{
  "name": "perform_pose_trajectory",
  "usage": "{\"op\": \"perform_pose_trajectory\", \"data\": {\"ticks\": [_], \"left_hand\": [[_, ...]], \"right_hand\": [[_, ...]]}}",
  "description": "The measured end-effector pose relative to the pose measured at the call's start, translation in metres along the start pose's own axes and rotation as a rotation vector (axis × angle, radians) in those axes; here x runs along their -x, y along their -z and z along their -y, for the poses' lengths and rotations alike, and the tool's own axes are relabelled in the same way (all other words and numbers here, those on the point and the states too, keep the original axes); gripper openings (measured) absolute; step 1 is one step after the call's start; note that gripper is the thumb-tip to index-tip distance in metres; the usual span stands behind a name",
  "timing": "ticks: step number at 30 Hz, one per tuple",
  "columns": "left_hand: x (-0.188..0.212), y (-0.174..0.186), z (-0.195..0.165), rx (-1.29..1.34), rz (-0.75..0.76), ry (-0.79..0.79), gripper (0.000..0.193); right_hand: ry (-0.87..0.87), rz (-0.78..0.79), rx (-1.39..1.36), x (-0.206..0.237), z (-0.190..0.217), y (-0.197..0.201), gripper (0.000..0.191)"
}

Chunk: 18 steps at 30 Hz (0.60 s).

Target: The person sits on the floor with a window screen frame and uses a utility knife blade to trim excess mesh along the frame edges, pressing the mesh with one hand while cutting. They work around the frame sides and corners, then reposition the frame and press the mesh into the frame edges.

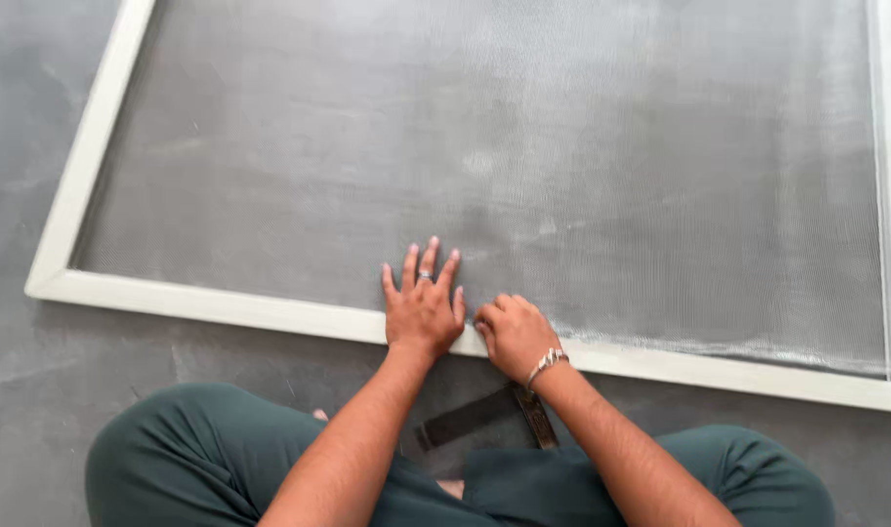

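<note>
Pressing: left hand (423, 312) lies flat, fingers spread, on the mesh (484, 166) just past the near rail of the white frame (221, 307).
Right hand: right hand (514, 335) is curled shut, knuckles on the mesh edge at the rail, touching the left hand; what it pinches cannot be told.
Floor: grey floor (16, 146) carries the frame.
Near: dark flat tool (470, 418) lies between the knees, partly hidden by the right wrist.
Cut off: frame's far side.

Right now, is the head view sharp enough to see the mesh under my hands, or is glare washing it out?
Head view: soft, even light, no hard shadows; pale sheen on the mesh hides its weave toward the top; left hand, right hand and white frame slightly soft.
</note>
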<state>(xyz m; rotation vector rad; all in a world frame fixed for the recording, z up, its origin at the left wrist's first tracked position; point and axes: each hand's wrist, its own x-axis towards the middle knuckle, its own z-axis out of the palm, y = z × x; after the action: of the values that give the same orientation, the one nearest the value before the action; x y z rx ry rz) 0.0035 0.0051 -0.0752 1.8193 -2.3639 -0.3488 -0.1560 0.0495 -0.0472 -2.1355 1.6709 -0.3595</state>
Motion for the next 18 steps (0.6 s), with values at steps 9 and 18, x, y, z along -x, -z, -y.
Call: {"op": "perform_pose_trajectory", "data": {"ticks": [9,18], "left_hand": [[-0.098,0.044,-0.016,-0.01,-0.016,0.012,0.062],[-0.116,0.039,-0.014,-0.015,0.106,-0.057,0.059]], "right_hand": [[-0.047,-0.322,0.13,0.017,0.032,0.019,0.012],[0.021,-0.425,0.217,0.011,0.003,-0.019,0.019]]}}
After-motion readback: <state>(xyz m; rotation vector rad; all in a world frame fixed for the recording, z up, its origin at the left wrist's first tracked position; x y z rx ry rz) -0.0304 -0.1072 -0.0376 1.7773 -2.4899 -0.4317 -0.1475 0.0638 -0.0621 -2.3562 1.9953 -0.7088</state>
